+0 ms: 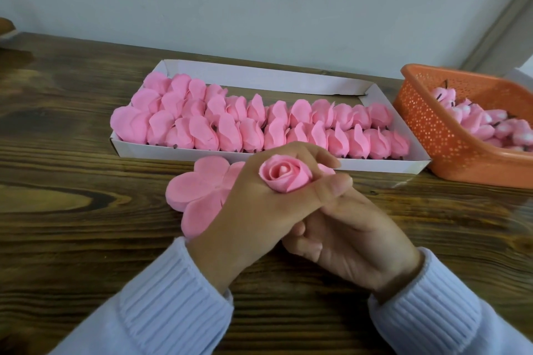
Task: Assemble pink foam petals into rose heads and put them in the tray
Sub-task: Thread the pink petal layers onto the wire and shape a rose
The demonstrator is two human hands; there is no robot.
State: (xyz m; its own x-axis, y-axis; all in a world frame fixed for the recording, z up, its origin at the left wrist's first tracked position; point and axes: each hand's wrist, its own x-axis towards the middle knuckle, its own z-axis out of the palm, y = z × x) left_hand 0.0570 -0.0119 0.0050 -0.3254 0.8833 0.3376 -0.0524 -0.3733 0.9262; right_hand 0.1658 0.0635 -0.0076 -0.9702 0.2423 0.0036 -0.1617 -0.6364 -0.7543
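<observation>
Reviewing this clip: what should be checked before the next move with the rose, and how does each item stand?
1. Rose bud gripped by the left hand: ok, its fingers curl round it.
2. Bud rolled tight, centre showing: ok.
3. Flat petal piece at hand: ok, it lies on the table, partly under the left hand.
4. Room in the tray: ok, a bare strip shows behind the rows of roses towards the far right.
5. Grip of the right hand: cannot tell, its curled fingers sit under the left hand.
6. More buds in the orange basket: ok.
</observation>
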